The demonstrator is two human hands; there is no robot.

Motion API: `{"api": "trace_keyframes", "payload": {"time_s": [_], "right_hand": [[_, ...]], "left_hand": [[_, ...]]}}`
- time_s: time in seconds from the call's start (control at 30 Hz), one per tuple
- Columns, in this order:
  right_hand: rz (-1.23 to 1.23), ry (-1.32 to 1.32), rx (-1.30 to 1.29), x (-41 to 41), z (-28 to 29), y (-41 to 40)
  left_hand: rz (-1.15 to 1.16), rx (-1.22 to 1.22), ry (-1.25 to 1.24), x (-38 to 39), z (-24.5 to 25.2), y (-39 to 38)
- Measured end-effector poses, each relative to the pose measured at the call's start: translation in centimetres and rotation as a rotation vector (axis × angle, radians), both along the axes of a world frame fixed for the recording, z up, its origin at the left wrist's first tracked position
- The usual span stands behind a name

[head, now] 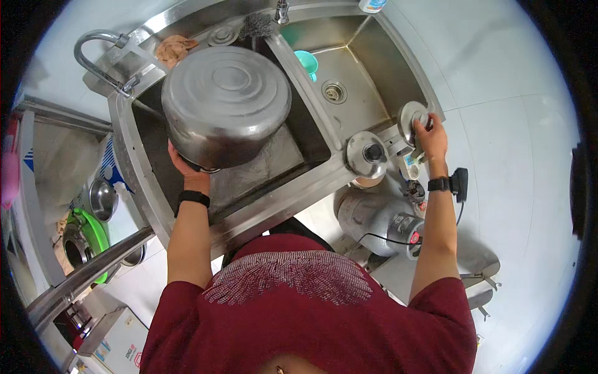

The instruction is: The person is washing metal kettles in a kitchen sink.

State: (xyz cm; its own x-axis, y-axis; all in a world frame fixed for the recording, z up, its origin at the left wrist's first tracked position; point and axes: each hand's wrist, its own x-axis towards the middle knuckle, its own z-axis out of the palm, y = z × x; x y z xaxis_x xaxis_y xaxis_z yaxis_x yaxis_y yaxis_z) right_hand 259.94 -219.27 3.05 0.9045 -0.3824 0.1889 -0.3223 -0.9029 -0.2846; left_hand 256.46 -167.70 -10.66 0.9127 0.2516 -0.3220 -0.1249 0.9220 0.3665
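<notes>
A large metal pot (229,103) is tilted over the left basin (275,149), its ringed bottom turned up towards me. My left hand (189,170) grips its lower left edge, the fingers partly hidden behind the pot. Off to the right, my right hand (432,133) has its fingers on the middle of a small round metal lid (409,119), which is raised at the right end of the sink counter. Beside that, a second metal lid (357,156) with a black knob rests on the counter's front corner.
A turquoise cup (307,63) stands in the right basin (369,70). Taps (98,35), an orange cloth (174,49) and a dark scouring pad (257,25) are along the back. A gas cylinder (369,215) is below right. A metal rail (93,269) runs at lower left.
</notes>
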Motion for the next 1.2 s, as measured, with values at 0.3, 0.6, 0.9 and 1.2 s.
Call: {"api": "trace_keyframes", "payload": {"time_s": [0.3, 0.6, 0.9, 1.2], "right_hand": [[0.051, 0.320, -0.054, 1.3, -3.9, -2.4], [0.040, 0.167, -0.112, -0.6, -2.8, -5.2], [0.200, 0.073, -0.085, -2.9, -0.1, 1.1], [0.328, 0.151, 0.312, -1.9, 0.6, 5.4]], "left_hand": [[0.044, 0.236, 0.245, -1.0, 3.7, 0.1], [0.006, 0.019, 0.294, 2.5, 1.8, 1.0], [-0.258, 0.361, 0.325, 7.7, 1.2, 3.3], [-0.514, 0.495, 0.468, 9.7, 2.0, 2.5]]}}
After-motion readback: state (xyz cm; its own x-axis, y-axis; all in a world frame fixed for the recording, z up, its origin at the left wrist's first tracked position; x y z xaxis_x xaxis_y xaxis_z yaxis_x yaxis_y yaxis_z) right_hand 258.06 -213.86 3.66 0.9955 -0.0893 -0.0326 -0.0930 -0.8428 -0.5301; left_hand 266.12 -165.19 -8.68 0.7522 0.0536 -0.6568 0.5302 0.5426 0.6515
